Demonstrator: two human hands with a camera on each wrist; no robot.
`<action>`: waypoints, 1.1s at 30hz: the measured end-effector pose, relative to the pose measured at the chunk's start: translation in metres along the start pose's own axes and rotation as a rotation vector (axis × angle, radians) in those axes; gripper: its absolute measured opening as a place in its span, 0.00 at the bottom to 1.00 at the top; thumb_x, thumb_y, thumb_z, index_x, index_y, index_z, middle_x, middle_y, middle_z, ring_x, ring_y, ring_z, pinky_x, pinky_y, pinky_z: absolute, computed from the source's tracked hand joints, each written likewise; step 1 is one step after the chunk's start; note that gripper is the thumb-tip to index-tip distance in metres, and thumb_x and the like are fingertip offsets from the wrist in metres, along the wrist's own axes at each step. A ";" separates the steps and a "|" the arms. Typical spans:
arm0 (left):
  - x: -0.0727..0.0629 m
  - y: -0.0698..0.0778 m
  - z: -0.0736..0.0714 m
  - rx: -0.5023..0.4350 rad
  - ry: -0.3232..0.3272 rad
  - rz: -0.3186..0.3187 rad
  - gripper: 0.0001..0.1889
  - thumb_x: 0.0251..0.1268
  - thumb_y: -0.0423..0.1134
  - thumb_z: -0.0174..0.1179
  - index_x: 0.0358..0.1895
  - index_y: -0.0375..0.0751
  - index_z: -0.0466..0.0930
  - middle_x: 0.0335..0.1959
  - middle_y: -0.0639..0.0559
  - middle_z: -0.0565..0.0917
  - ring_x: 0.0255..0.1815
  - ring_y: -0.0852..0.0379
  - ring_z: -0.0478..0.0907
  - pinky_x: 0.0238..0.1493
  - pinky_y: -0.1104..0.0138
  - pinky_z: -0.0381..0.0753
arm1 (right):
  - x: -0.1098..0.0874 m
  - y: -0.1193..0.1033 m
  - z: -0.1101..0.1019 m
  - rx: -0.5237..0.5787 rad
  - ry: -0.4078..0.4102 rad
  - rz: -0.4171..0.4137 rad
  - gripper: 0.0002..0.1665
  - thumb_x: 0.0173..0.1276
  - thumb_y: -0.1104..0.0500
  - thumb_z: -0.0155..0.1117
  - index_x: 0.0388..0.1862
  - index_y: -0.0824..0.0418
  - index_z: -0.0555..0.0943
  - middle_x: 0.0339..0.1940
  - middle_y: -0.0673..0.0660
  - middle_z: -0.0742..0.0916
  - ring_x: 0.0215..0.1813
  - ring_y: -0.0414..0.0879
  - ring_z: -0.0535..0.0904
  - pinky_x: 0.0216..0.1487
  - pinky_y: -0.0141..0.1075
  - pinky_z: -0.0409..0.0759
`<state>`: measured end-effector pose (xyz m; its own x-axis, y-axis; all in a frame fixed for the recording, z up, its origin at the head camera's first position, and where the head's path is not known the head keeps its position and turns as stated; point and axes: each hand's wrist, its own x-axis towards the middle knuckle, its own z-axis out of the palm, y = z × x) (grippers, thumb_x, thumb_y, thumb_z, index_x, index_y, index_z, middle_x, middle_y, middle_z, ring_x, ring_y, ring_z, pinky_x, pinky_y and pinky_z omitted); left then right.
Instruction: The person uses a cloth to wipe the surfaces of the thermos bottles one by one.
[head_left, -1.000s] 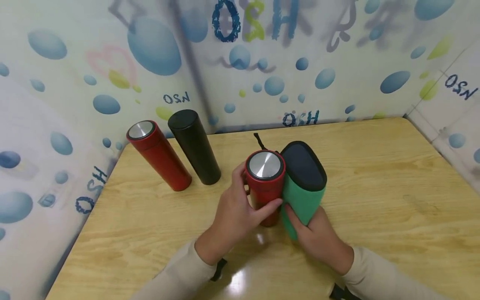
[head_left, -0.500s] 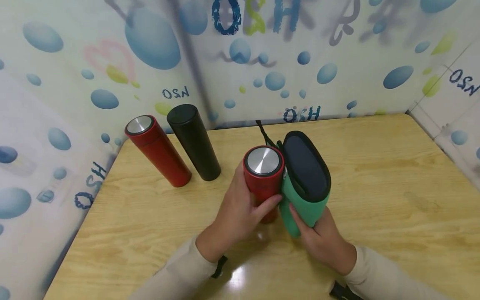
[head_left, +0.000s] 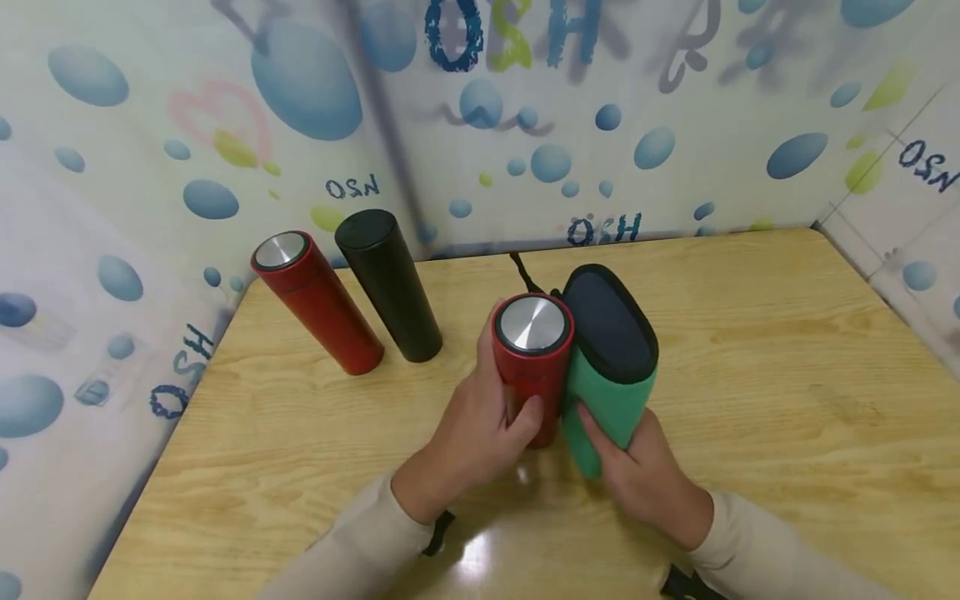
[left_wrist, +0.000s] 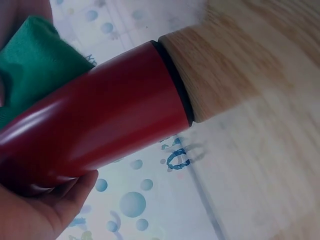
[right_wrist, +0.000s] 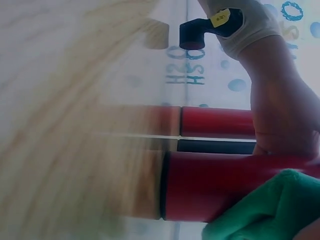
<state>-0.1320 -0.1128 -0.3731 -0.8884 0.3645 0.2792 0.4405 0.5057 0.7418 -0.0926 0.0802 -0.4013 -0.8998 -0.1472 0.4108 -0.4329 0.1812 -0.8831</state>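
Note:
A red vacuum flask [head_left: 536, 375] with a shiny steel lid top stands on the wooden table; its dark base meets the surface in the left wrist view. My left hand [head_left: 480, 417] grips its side, fingers behind and thumb in front. Right beside it, my right hand [head_left: 648, 479] holds a green bottle pouch [head_left: 611, 408] low down, thumb on the near face. The pouch's dark-lined mouth gapes upward, and a black strap [head_left: 522, 273] sticks out behind. In the right wrist view, green cloth [right_wrist: 270, 210] lies against the red flask [right_wrist: 210, 185]. The right fingers behind the pouch are hidden.
A second red flask [head_left: 322, 308] and a black flask [head_left: 393, 292] stand upright at the table's back left. A patterned wall [head_left: 480, 183] rises behind the table [head_left: 787, 400] and along its sides. A black wrist camera [right_wrist: 192, 34] hangs below the left sleeve.
The left thumb has drawn back from the pouch's edge onto the flask. The held flask's top has shifted slightly right, and the pouch's mouth has tipped a little and dipped. The other flasks stand unchanged.

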 end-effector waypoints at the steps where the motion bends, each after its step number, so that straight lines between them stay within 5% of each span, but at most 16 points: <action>1: -0.001 0.000 0.000 0.017 -0.001 0.006 0.48 0.61 0.44 0.54 0.79 0.58 0.32 0.71 0.58 0.67 0.68 0.60 0.69 0.66 0.55 0.77 | -0.001 0.000 0.000 0.004 0.014 -0.026 0.22 0.72 0.74 0.54 0.64 0.66 0.74 0.50 0.47 0.84 0.48 0.32 0.78 0.55 0.22 0.76; 9: -0.002 0.001 0.003 0.111 0.021 0.077 0.46 0.67 0.47 0.57 0.79 0.52 0.34 0.71 0.51 0.69 0.68 0.56 0.72 0.64 0.56 0.79 | 0.000 -0.001 -0.001 0.017 0.061 -0.120 0.28 0.68 0.78 0.54 0.66 0.66 0.73 0.55 0.42 0.83 0.52 0.32 0.78 0.59 0.21 0.75; 13: -0.001 0.002 0.003 0.128 0.020 0.074 0.47 0.69 0.48 0.58 0.79 0.53 0.33 0.73 0.50 0.68 0.69 0.55 0.72 0.64 0.57 0.79 | 0.001 0.000 -0.001 0.000 0.039 -0.055 0.26 0.72 0.74 0.53 0.67 0.64 0.72 0.54 0.46 0.83 0.53 0.32 0.77 0.59 0.21 0.75; 19: -0.001 0.004 0.005 0.121 0.028 0.049 0.49 0.68 0.48 0.63 0.79 0.52 0.35 0.72 0.48 0.70 0.69 0.53 0.73 0.61 0.58 0.81 | 0.000 0.001 0.000 -0.058 -0.011 0.068 0.11 0.77 0.67 0.51 0.54 0.67 0.76 0.38 0.53 0.82 0.40 0.35 0.76 0.47 0.24 0.76; 23: 0.000 0.006 0.005 0.109 0.043 0.023 0.50 0.66 0.49 0.66 0.79 0.53 0.37 0.70 0.47 0.72 0.67 0.52 0.75 0.58 0.57 0.83 | 0.001 0.001 0.000 -0.072 -0.006 0.090 0.12 0.77 0.66 0.51 0.55 0.68 0.75 0.42 0.55 0.83 0.43 0.36 0.77 0.49 0.23 0.76; 33: 0.001 0.007 0.005 0.124 0.050 -0.010 0.53 0.59 0.52 0.71 0.80 0.55 0.42 0.70 0.53 0.72 0.66 0.56 0.76 0.55 0.61 0.84 | -0.001 -0.002 -0.002 0.040 0.070 -0.016 0.22 0.73 0.74 0.52 0.64 0.67 0.73 0.51 0.44 0.83 0.51 0.33 0.78 0.56 0.21 0.76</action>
<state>-0.1295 -0.1054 -0.3704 -0.8966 0.3212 0.3048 0.4418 0.6025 0.6647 -0.0908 0.0817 -0.3998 -0.8950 -0.0807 0.4387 -0.4460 0.1400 -0.8840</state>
